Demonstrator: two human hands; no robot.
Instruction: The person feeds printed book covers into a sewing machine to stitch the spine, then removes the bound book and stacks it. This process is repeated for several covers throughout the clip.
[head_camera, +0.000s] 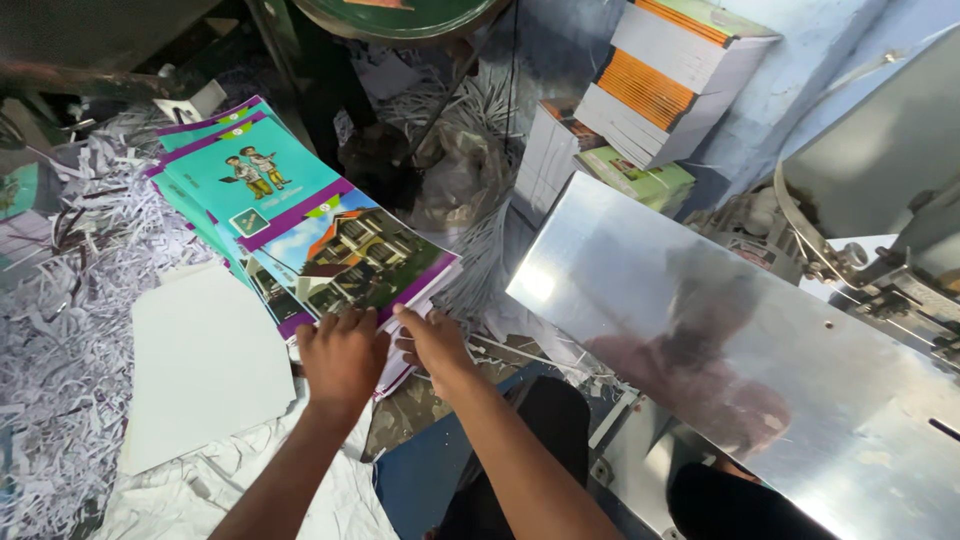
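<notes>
A: Start at the left. What is lying there?

B: A deep litter of thin white paper trimmings (60, 330), curled and tangled. On it lies a plain white sheet (205, 365), flat, matte, with cut corners.

A: And the books?

B: A fanned stack of booklets (300, 225) lies just right of the sheet, sloping from upper left to lower right. The covers are glossy: teal with two cartoon children above, a purple band, then a picture of a house under blue sky. The white page edges show at the lower right end.

A: Where are the hands?

B: Both are at the near end of that stack. The left hand (342, 355) lies palm down on the top cover, fingers curled over the edge. The right hand (432, 340) is just beside it, fingers tucked into the page edges at the corner. Both press on the booklets; I cannot tell how tightly either is closed round them.

A: Any containers?

B: None that I can make out clearly. At the top edge there is a round green rim (400, 18), cut off by the frame, contents hidden.

A: Further right?

B: A crumpled clear plastic bag (465, 170), then stacked bundles of books (660, 85) against a pale blue wall, their block edges white and orange. Below them a broad, shiny metal plate (720, 340) runs diagonally, smooth and reflective, with grey machine parts (900, 280) at the far right.
</notes>
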